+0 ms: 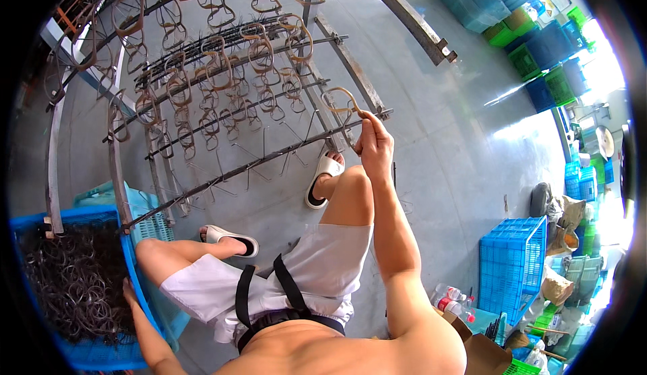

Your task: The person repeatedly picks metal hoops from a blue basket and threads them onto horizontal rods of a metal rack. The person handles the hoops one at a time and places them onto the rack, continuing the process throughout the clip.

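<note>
My right hand (375,147) reaches up to the near right end of a metal rack, its fingers pinched on a brown eyeglass frame (342,90). The frame sits just above the end of the nearest rack bar (269,154), which carries several thin bent wire hooks. Behind it, more bars hold rows of similar brown eyeglass frames (217,61). Down at the left, my left hand (129,293) is at the right wall of a blue crate (143,307); its fingers are mostly hidden. Tangled dark, glossy curved pieces (71,280) fill that crate.
Under the blue crate stands a teal crate (153,223). Another rack beam (408,14) juts in at the top. To the right are an upright blue crate (511,267), plastic bottles (453,301) and a cardboard box (475,348). Stacked bins (556,54) line the far right.
</note>
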Motion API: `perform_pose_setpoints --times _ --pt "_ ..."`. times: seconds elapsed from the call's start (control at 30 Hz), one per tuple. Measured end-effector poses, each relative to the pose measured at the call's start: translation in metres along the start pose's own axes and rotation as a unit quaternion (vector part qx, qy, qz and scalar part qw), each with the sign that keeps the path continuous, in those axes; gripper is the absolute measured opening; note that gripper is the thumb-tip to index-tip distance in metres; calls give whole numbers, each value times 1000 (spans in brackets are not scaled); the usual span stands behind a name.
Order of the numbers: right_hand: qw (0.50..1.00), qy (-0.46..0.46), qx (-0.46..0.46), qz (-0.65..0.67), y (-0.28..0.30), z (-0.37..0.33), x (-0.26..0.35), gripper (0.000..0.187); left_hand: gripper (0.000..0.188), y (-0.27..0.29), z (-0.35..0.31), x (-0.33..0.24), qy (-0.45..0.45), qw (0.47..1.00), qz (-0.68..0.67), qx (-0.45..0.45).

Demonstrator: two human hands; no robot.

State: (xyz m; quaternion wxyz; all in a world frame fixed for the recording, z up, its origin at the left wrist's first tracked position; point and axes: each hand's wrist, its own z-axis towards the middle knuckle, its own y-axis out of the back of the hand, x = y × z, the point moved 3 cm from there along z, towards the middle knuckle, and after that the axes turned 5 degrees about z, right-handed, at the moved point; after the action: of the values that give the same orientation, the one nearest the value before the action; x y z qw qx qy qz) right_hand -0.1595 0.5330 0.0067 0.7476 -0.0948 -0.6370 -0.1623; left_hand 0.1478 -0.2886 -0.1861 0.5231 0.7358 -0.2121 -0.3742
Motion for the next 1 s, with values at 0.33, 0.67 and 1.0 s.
perform_pose_setpoints --times 0.33,0.67,1.0 --pt "994 -27 -45 100 9 12 -7 26 41 72 -36 -83 44 981 85 -172" --pt "939 230 253 -43 -125 -139 103 39 31 121 -193 -364 -84 895 -397 183" --pt "764 -38 644 -18 -170 -183 83 14 17 104 -178 -377 -377 876 -276 124"
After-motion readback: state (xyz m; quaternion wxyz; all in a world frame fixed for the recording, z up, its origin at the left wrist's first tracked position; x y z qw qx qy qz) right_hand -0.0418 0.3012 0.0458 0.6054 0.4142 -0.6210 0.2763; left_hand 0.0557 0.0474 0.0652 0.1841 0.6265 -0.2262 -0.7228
